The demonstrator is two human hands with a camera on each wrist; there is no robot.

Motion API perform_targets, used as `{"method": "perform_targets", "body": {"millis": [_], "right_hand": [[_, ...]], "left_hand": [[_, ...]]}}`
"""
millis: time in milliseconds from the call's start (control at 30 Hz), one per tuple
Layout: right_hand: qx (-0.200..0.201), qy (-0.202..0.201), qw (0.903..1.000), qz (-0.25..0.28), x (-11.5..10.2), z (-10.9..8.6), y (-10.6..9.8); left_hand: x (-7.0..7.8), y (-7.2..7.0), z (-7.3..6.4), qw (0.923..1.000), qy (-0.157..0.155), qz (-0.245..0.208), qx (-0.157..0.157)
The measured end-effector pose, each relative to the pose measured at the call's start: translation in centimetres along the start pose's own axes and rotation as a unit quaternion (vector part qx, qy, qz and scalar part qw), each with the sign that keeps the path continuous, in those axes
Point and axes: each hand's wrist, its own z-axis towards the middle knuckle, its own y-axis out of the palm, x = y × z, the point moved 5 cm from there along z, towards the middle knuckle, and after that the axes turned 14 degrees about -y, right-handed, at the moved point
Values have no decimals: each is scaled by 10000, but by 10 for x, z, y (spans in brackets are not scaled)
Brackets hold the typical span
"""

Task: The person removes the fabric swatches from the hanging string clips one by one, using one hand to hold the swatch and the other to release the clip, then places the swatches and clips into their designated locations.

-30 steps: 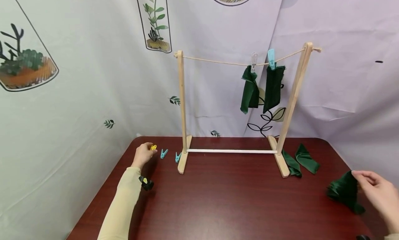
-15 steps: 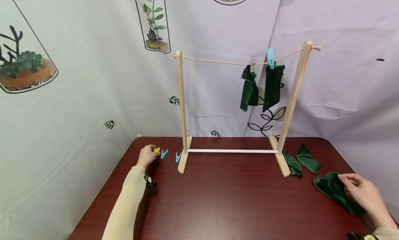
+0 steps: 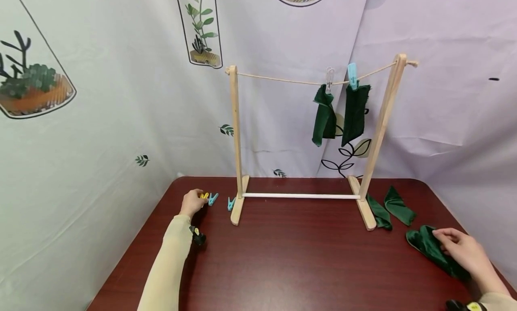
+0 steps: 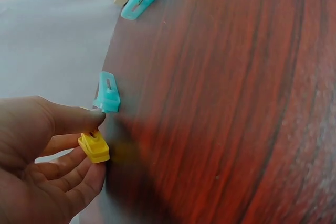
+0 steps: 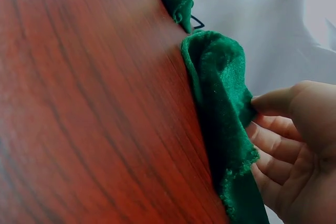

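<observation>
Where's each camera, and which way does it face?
Head: on the head, facing forward and down over table and rack; left hand, right hand and sleeves show.
Left wrist: worn there, facing the yellow clothespin; left hand shows.
Right wrist: worn there, facing the green cloth; right hand shows.
Head and left wrist both show the yellow clothespin.

Pale cloth bkdrop w/ plant prints behind dk red-brown tbl.

Tabletop: pale, diffuse glare near the lower middle, head view
Left sleeve: soft dark shadow along its inner side
Backdrop: bright, dimmer in right-hand folds; washed out in right wrist view
Left hand: dark shadow alongside, wrist picture hazy
</observation>
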Motion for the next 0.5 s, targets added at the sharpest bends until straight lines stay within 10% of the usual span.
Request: {"method": "perform_targets", "body": {"millis": [500], "right_hand": [[-377, 129, 9992, 81, 5, 3, 2]], "left_hand": [[0, 3, 3, 9997, 76, 91, 223]]}}
